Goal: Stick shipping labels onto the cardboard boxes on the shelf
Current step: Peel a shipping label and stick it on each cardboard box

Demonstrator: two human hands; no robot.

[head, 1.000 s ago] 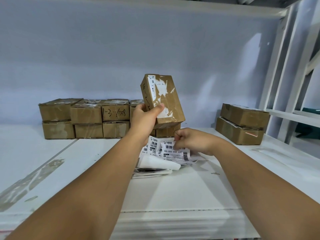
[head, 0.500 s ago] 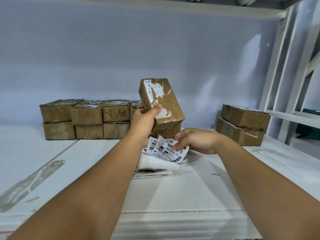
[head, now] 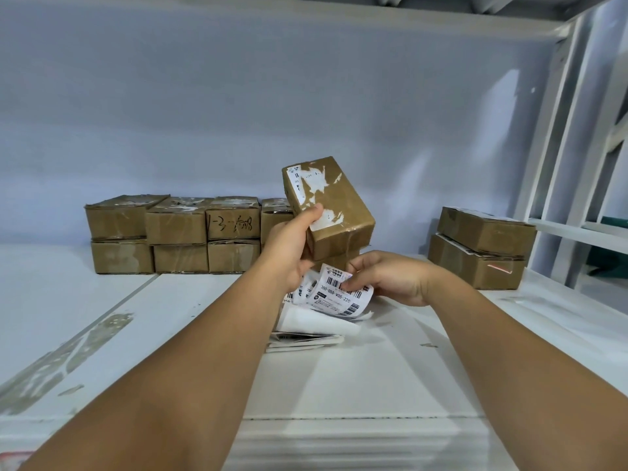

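Observation:
My left hand (head: 289, 246) grips a small brown cardboard box (head: 334, 205) and holds it tilted above the shelf; torn white label scraps cover its top face. Just below it, my right hand (head: 387, 278) pinches a white shipping label (head: 334, 295) with barcodes, lifted off a loose pile of label sheets (head: 306, 329) lying on the white shelf (head: 373, 375). Two rows of cardboard boxes (head: 176, 234) are stacked against the back wall on the left, and two more boxes (head: 481, 246) sit stacked on the right.
The shelf's white upright frame (head: 557, 147) rises at the right. A worn grey patch (head: 68, 355) marks the shelf surface at the left. The upper shelf board (head: 306, 11) runs overhead.
My right hand has picked a label up from the pile and lifted it toward the box. My left hand has lowered the box slightly.

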